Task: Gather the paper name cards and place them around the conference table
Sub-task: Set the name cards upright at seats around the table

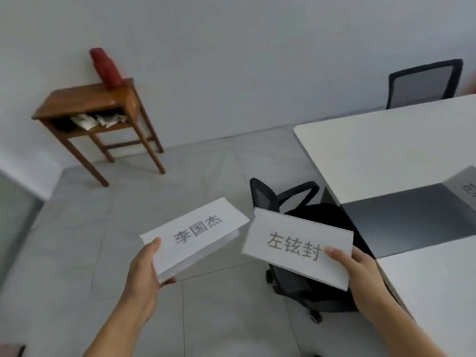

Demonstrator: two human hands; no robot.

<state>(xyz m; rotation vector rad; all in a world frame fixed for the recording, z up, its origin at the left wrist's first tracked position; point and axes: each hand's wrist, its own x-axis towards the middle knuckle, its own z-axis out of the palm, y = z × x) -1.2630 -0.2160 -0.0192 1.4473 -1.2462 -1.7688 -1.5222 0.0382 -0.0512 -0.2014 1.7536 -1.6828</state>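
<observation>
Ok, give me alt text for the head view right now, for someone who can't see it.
Each hand holds a white name card over the floor: left hand one card, right hand another. A white conference table with two black chairs is on the right.

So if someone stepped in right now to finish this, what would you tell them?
Left hand: holds a stack of cards, thumb on top.
Right hand: holds a single card.
Both are over the floor, beside the black chair, not yet at the table.
Done: one placed card appears to stand at the table's right edge, partly cut off.
Left: set out the cards in hand around the table.
</observation>
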